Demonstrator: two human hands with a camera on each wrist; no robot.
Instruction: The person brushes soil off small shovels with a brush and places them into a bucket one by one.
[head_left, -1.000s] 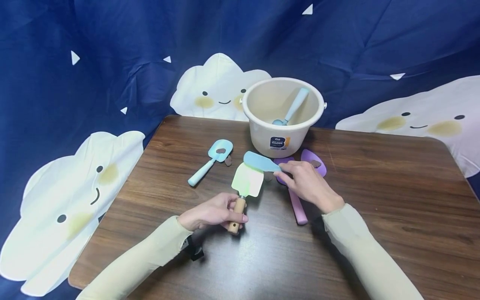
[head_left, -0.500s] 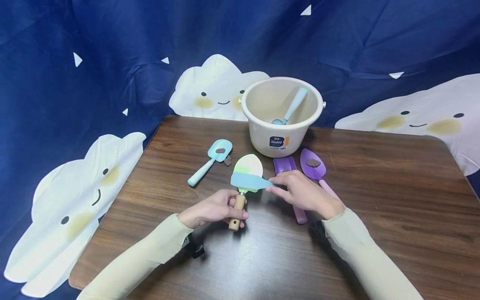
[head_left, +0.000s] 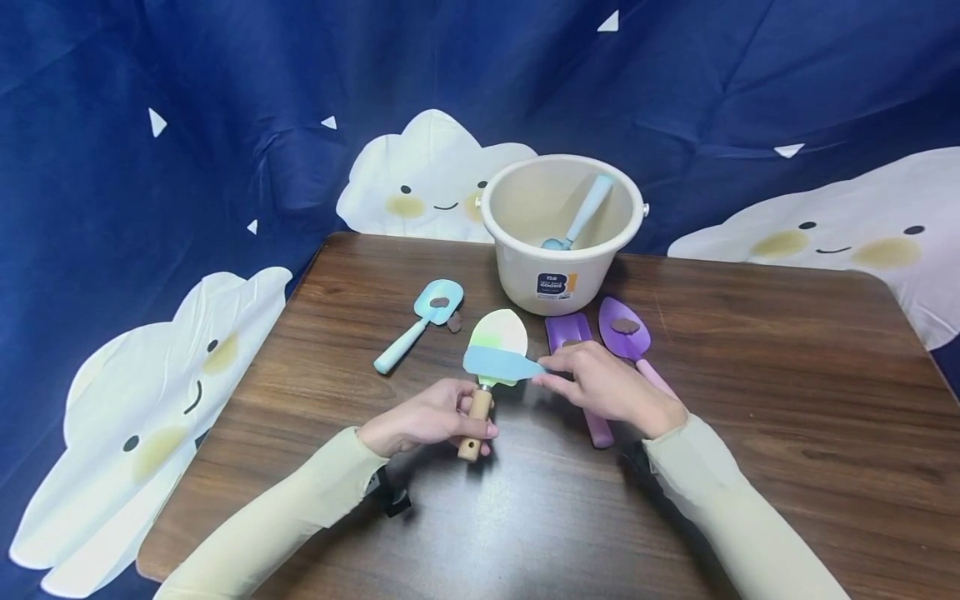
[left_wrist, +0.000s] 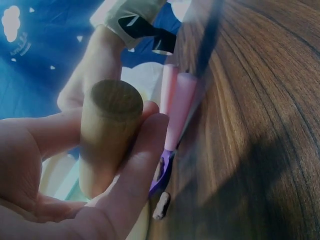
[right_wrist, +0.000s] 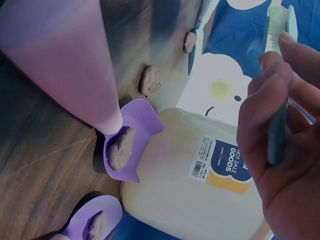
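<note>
My left hand [head_left: 431, 417] holds the wooden handle [head_left: 480, 408] of a pale green spatula, its broad blade [head_left: 501, 329] pointing away from me. In the left wrist view, the handle's round end [left_wrist: 117, 100] sits between thumb and fingers. A flat blue spatula [head_left: 495, 363] is pinched in my right hand [head_left: 603, 387]; its blade lies crosswise over the lower part of the green one in the head view. Seen from the right wrist, the blue spatula's narrow end [right_wrist: 276, 135] runs under the curled fingers. Beneath my right hand is a square purple shovel [head_left: 568, 327], partly hidden.
A beige bucket [head_left: 517, 279] stands at the back with a light blue scoop [head_left: 590, 212] inside. Right of it lies a pointed purple shovel [head_left: 613, 340] bearing a brown lump [head_left: 626, 326]. A light blue shovel [head_left: 401, 346] lies left, with another brown lump [head_left: 453, 322] beside it.
My right hand has drawn the blue spatula left and toward me, from the green blade's far end down to its base. During the last half second both hands have stayed nearly still.
</note>
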